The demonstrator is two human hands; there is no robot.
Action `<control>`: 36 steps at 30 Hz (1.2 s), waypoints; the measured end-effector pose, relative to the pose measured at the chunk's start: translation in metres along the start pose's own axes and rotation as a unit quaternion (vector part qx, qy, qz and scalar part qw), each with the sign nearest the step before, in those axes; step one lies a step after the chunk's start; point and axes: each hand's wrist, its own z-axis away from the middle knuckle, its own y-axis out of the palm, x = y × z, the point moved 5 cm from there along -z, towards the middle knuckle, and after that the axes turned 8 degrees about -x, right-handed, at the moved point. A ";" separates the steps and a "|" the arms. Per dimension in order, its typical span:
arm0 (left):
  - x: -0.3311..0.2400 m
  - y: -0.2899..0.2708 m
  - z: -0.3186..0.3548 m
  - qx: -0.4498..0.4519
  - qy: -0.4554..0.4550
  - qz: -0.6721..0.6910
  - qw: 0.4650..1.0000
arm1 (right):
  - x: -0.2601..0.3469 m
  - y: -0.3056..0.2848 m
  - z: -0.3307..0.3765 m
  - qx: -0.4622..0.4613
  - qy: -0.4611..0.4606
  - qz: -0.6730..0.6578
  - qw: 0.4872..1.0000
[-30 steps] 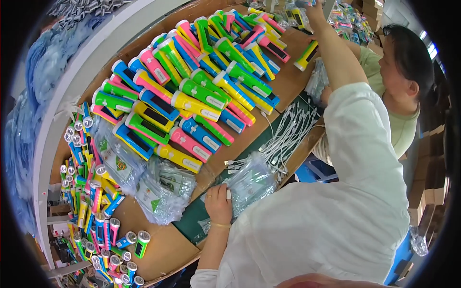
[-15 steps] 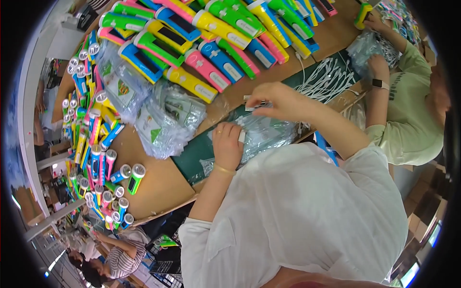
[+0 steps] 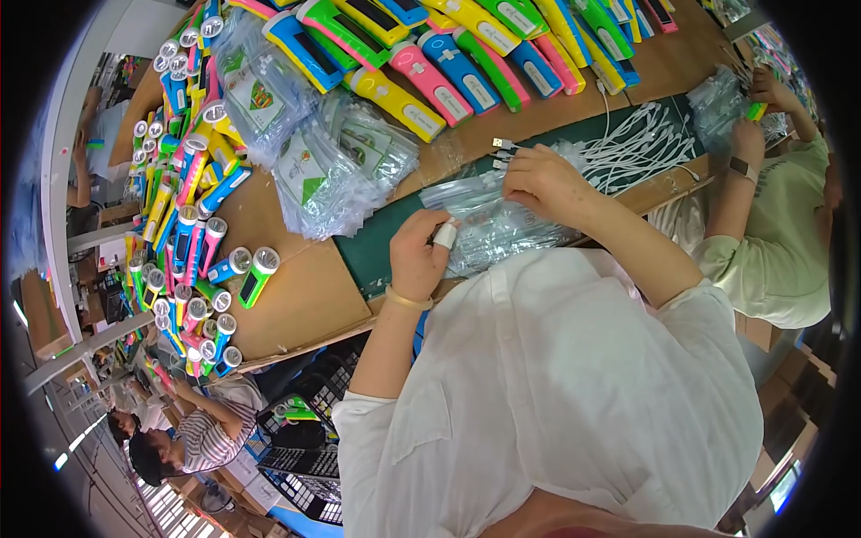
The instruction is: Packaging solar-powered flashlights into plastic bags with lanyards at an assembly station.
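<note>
My right hand (image 3: 549, 186) is closed on white USB cables, and two USB plugs (image 3: 504, 143) stick out to the left of its fingertips. Below it lie several clear plastic bags (image 3: 502, 235), spread over the green mat (image 3: 354, 260). My left hand (image 3: 418, 255) pinches at the left edge of the top bag, with thumb and forefinger close together. A white wrap (image 3: 446, 235) covers one of its fingers, and a band circles the wrist. More white cables (image 3: 641, 148) lie in a loose bunch right of my right hand.
Colourful flashlights (image 3: 430, 81) are piled along the far side, and more (image 3: 193, 251) stand at the left. Filled clear bags with printed cards (image 3: 314, 175) lie between them and the mat. A co-worker (image 3: 762, 224) handles bags at the right. Black crates (image 3: 305, 466) stand below the table's left edge.
The view has shifted, so the table's things sit higher and farther right. My left hand has gone from lying on the bags to pinching at a bag's edge. More of the USB plugs now shows.
</note>
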 end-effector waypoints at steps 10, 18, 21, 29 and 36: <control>-0.006 -0.011 0.005 0.006 -0.040 0.051 0.998 | 0.030 0.018 -0.017 0.031 -0.043 -0.149 0.987; -0.012 -0.005 0.000 0.000 0.062 -0.003 0.998 | 0.026 0.020 -0.015 0.063 -0.026 -0.152 0.986; -0.020 -0.003 -0.001 0.029 0.178 -0.051 0.982 | 0.004 0.008 -0.010 0.120 -0.006 -0.090 0.989; -0.034 0.001 -0.001 0.066 0.223 -0.032 0.972 | -0.085 -0.092 -0.082 -0.127 0.100 0.137 0.977; -0.059 0.024 0.001 0.177 0.255 0.057 0.949 | -0.122 -0.092 -0.155 -0.048 0.232 0.399 0.886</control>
